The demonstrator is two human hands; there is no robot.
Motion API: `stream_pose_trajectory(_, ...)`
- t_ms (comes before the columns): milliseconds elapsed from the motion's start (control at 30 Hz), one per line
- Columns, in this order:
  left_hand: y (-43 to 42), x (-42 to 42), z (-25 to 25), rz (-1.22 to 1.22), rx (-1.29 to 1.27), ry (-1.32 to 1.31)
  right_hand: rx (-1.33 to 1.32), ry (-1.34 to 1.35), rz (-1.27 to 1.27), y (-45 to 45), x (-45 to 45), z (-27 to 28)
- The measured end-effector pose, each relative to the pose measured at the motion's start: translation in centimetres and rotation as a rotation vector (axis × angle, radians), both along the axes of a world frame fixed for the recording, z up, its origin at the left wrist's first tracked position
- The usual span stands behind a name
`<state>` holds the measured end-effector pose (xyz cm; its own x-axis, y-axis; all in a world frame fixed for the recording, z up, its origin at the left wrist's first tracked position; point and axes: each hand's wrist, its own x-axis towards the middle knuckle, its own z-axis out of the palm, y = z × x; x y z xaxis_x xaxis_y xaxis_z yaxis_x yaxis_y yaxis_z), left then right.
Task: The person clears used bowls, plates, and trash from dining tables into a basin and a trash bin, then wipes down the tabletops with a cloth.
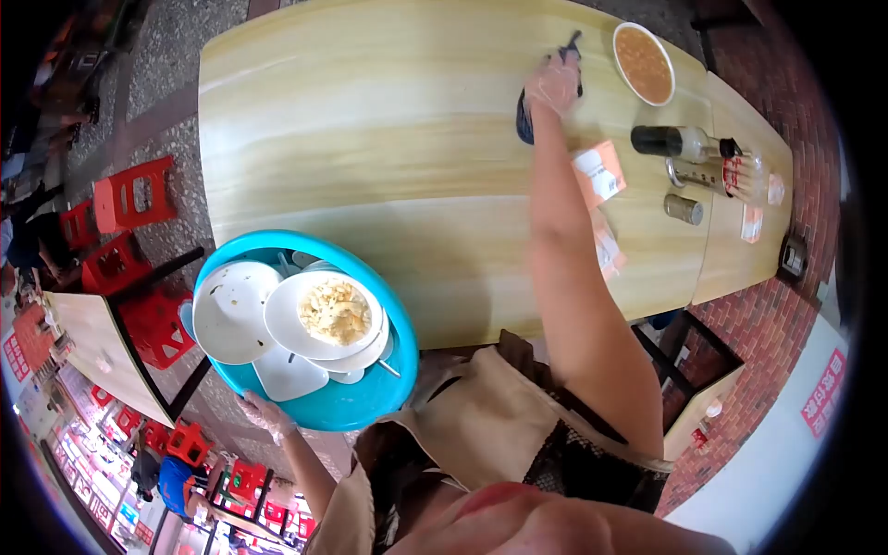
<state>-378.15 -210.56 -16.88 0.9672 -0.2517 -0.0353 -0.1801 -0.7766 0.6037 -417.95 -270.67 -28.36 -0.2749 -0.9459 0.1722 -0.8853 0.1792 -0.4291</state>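
Observation:
My right hand (555,85), in a clear plastic glove, presses on a dark cloth (525,118) on the wooden table (370,120), its fingers closed on the cloth. Just right of it is a white bowl of orange-brown soup (645,63). My left hand (266,416), also gloved, holds the lower rim of a turquoise basin (370,407). Several used white dishes lie in the basin, among them a plate (233,310) and a bowl with pale food scraps (335,313).
Orange-and-white packets (599,173) lie beside my right forearm. A dark-capped bottle (680,141), a small jar (683,209) and a toothpick holder (740,176) stand at the right. Red stools (134,196) and another table (106,347) are at the left. A person in blue (176,486) is in the background.

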Motion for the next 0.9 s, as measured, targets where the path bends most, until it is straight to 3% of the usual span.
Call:
stream_pose_trajectory(33, 0.3, 0.0, 0.0, -0.001, 0.026, -0.003, 0.010, -0.048, 0.082, -0.6, 0.3, -1.0)
stream_pose_trajectory(100, 1.6, 0.6, -0.6, -0.009, 0.019, 0.019, -0.327, 0.339, 0.287, -1.7, 2.0, -6.3)
stream_pose_trajectory(133, 1.2, 0.4, -0.4, -0.023, 0.008, 0.005, -0.336, 0.401, 0.318, -0.6, 4.5, -5.7)
stream_pose_trajectory(233, 1.1, 0.6, -0.5, -0.008, -0.024, 0.006, -0.184, 0.001, 0.440, 3.3, 16.1, -2.4)
stream_pose_trajectory(300, 1.1, 0.3, -0.3, 0.024, -0.034, 0.013, -0.432, 0.062, 0.441, 4.7, 22.5, -2.3)
stream_pose_trajectory(333, 0.9, 0.2, -0.3, 0.040, -0.027, 0.018, -0.434, 0.041, 0.448, 4.9, 24.2, -2.5)
stream_pose_trajectory(400, 1.0, 0.4, -0.5, 0.058, 0.031, -0.011, -0.179, -0.327, 0.513, 4.7, 27.1, -1.8)
stream_pose_trajectory(433, 1.9, 0.9, -1.2, 0.072, 0.039, -0.032, -0.122, -0.556, 0.392, 4.2, 26.7, -1.8)
stream_pose_trajectory(467, 2.4, 1.2, -1.4, 0.067, 0.058, -0.034, 0.117, -0.988, 0.260, 3.8, 24.7, -0.4)
stream_pose_trajectory(500, 2.6, 1.4, -1.5, 0.061, 0.075, -0.029, 0.236, -1.062, 0.152, 3.8, 21.5, 3.5)
stream_pose_trajectory(533, 2.0, 1.0, -1.3, 0.082, -0.004, 0.009, 0.175, -1.140, 0.159, 4.0, 18.3, 4.2)
stream_pose_trajectory(567, 1.5, 0.5, -0.9, 0.094, -0.010, 0.015, 0.172, -1.055, 0.090, 4.4, 15.1, 6.9)
stream_pose_trajectory(633, 0.5, -0.2, -0.3, 0.081, -0.034, 0.030, -0.046, -1.196, 0.253, 4.1, 8.7, 3.2)
stream_pose_trajectory(700, 0.7, -0.2, -0.4, 0.094, -0.028, 0.043, -0.164, -0.603, 0.303, 3.3, 4.6, 1.3)
stream_pose_trajectory(733, 0.9, -0.1, -0.3, 0.093, -0.010, 0.046, -0.161, -0.595, 0.314, 3.6, 4.7, 0.0)
stream_pose_trajectory(800, 0.1, -0.7, 0.2, 0.100, -0.036, 0.048, -0.100, 0.261, 0.296, 3.6, 5.8, -2.1)
stream_pose_trajectory(900, 0.5, -0.7, 0.2, 0.112, -0.077, 0.075, -0.062, 0.256, 0.462, 4.5, 13.7, -0.3)
